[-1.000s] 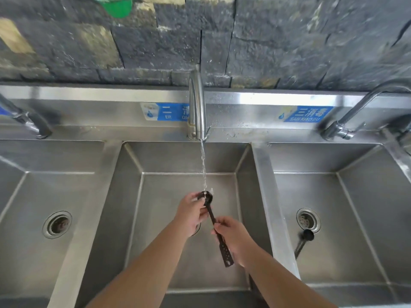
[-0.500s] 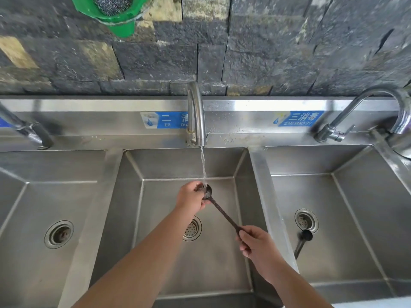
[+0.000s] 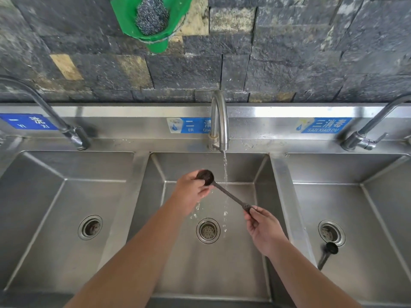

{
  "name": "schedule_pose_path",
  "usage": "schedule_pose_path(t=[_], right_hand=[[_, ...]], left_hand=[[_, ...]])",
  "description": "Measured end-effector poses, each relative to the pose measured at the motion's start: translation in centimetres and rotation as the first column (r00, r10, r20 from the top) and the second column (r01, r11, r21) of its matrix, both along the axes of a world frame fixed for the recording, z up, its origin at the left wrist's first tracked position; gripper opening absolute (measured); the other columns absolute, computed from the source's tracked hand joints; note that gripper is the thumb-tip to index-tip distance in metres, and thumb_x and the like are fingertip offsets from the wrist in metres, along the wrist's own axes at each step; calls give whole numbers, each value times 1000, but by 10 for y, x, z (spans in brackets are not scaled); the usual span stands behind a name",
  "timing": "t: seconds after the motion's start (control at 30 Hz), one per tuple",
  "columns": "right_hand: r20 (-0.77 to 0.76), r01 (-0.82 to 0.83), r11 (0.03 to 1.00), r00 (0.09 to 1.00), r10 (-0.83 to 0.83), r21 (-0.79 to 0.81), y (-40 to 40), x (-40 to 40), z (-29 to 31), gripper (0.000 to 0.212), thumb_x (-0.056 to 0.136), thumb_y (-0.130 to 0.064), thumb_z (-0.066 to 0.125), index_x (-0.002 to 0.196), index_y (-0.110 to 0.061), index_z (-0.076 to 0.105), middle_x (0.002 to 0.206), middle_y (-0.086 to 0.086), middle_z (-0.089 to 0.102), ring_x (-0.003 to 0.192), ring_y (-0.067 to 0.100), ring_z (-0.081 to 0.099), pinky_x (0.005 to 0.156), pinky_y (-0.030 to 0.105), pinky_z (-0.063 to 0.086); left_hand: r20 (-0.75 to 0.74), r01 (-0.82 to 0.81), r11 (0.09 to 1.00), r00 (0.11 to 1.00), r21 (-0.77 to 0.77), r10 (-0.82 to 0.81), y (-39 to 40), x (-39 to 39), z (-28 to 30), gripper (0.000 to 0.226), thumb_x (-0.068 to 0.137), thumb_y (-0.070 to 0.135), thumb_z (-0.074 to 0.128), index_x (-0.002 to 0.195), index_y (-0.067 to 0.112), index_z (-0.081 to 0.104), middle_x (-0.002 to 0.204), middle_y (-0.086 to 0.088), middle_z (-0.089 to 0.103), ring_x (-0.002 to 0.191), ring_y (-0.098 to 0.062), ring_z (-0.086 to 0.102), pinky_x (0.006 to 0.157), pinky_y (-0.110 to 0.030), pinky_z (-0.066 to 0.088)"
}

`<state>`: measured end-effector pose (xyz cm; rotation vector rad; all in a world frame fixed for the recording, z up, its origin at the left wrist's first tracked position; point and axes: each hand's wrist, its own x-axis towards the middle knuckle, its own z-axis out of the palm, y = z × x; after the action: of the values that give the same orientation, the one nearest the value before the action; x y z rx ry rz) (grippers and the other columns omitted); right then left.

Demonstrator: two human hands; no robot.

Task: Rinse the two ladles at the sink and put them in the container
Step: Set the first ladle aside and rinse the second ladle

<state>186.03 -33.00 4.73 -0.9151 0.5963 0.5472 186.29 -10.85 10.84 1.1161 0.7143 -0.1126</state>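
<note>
A dark ladle (image 3: 224, 192) with a small round bowl and a long thin handle is held over the middle basin (image 3: 209, 274) of a three-basin steel sink. Its bowl sits to the far left, its handle slants down to the near right. The left hand (image 3: 191, 194) curls its grip round the underside of the bowl, the fingers wrapped beneath it. The right hand (image 3: 264, 230) pinches the handle's end between thumb and fingers. Water (image 3: 225, 167) runs from the middle tap (image 3: 219, 121) and falls just right of the bowl, crossing the handle; drops scatter below near the middle drain (image 3: 208, 230).

A second dark ladle (image 3: 328, 254) lies on the floor of the right basin (image 3: 364, 274), its bowl just near-right of that basin's drain (image 3: 331, 232), its handle pointing toward the near edge.

Blue labels line the steel backsplash. The left one (image 3: 30, 122) shows Chinese characters over "YI XI". The middle one (image 3: 189, 125) reads "ER" and "QIA", its remainder covered by the tap. The right one (image 3: 323, 125) reads "SAN XIAO DU" under Chinese characters.

On the dark stone wall (image 3: 289, 52) hangs a green holder (image 3: 153, 30) with a steel scouring ball (image 3: 151, 15), cut off by the top edge. The left tap (image 3: 55, 121) and right tap (image 3: 364, 134) are partly out of frame. The texture of the ladle handle is too fine to make out.
</note>
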Motion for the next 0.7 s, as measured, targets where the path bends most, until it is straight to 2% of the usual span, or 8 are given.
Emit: schedule_pose_path(t=[0.03,0.13,0.2,0.33,0.5,0.7], right_hand=[[-2,-6,1000,1000,6,20,5,2,0,20,95,8,46,85,-2,60,71,10,68,53,10,64,50,16,54],[-4,-23,998,1000,23,58,19,9,-1,21,96,7,45,84,-2,60,68,9,68,53,10,64,52,16,55],[-10,-22,998,1000,23,65,28,15,-2,18,96,7,46,86,-2,58,67,9,69,53,10,65,53,17,56],[-6,-32,996,999,33,82,46,27,-2,14,95,6,50,88,-3,57,69,11,71,55,12,67,54,19,57],[28,-99,991,995,97,94,69,36,3,13,95,6,48,92,-1,58,69,11,73,60,15,70,57,21,58],[56,-167,978,985,162,123,78,37,19,20,97,6,43,89,-4,58,73,12,75,66,19,74,56,24,59]], left_hand=[[5,-18,1000,1000,-10,18,5,-2,3,39,91,-13,44,119,9,60,100,-17,68,85,-23,71,78,-31,57],[35,-37,999,999,-19,38,16,-9,9,42,91,-12,46,129,5,55,119,-24,63,102,-30,67,88,-35,53],[61,-61,998,996,-19,62,20,-13,11,43,92,-11,45,131,4,53,123,-25,61,103,-31,66,91,-36,51],[118,-137,990,983,-37,140,30,-20,14,36,93,-11,45,124,4,56,117,-21,62,89,-24,68,85,-30,54],[153,-248,964,953,-97,261,49,-32,10,34,93,-9,48,123,5,56,117,-21,63,97,-28,67,85,-31,55],[193,-350,914,901,-207,389,66,-43,-3,34,93,-8,49,116,14,60,104,-18,70,91,-30,72,72,-29,60]])
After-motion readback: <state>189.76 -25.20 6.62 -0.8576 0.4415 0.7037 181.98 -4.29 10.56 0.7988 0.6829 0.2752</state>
